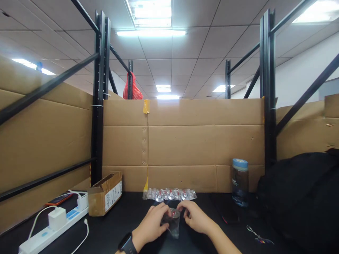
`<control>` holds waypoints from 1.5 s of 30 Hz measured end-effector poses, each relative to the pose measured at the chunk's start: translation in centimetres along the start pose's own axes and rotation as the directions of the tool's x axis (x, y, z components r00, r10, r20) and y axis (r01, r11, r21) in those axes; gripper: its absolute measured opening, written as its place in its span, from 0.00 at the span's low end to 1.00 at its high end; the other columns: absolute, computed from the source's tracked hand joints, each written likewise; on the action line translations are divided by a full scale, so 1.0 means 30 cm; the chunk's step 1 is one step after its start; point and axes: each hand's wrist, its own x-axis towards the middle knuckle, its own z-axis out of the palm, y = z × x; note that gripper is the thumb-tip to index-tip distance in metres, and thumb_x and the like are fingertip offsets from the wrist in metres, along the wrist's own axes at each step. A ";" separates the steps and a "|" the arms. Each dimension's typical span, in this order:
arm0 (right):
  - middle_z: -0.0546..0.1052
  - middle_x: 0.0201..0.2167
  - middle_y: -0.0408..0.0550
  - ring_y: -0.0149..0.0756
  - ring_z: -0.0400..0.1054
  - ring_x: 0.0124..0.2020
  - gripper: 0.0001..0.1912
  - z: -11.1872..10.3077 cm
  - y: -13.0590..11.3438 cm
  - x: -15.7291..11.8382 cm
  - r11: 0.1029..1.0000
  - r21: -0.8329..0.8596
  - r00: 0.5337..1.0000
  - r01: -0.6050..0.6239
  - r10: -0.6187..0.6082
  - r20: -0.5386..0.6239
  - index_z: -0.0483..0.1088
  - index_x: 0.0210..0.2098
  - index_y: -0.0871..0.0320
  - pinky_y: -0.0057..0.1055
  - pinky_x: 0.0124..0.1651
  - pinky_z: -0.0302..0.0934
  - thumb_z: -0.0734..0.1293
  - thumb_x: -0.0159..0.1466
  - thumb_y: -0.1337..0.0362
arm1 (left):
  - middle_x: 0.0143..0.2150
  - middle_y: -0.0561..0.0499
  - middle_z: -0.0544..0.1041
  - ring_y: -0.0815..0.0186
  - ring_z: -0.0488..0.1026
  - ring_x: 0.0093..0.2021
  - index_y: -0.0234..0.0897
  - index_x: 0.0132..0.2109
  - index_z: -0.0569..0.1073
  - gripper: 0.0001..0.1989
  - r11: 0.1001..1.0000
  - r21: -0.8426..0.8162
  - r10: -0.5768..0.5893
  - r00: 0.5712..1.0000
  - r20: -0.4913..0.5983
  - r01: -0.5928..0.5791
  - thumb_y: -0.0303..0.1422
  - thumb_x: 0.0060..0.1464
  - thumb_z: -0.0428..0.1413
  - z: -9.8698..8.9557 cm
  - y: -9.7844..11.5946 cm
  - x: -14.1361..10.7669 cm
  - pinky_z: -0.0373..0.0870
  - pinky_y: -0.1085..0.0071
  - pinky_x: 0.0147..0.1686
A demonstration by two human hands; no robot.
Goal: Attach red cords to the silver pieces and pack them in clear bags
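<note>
A small clear plastic bag (174, 227) with a shiny red-marked item in its upper part is between my two hands, above the black tabletop. My left hand (154, 220), with a dark watch on the wrist, has its fingers and thumb closed on the bag's left side. At the bag's upper right corner, my right hand (194, 216) pinches the edge with thumb and forefinger, the other fingers curled. Just beyond them lies a row of similar clear packets (169, 194) with shiny round contents. What exactly is inside the bag is too small to tell.
A white power strip (42, 237) with plugs and cables and an opened cardboard box (106, 194) stand at left. To the right are a blue-lidded bottle (240, 183), a black bag (302, 197) and a small bundle of wires (261, 238). Cardboard panels (185, 144) wall the back.
</note>
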 end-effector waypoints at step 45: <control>0.82 0.36 0.46 0.40 0.75 0.39 0.13 0.053 -0.057 0.018 0.987 -0.148 0.998 -0.056 0.053 -0.029 0.77 0.46 0.54 0.34 0.48 0.61 0.62 0.69 0.59 | 0.46 0.50 0.82 0.58 0.75 0.49 0.46 0.51 0.76 0.13 0.980 0.019 -0.197 0.979 -0.044 0.198 0.40 0.61 0.55 0.042 -0.041 0.024 0.59 0.62 0.52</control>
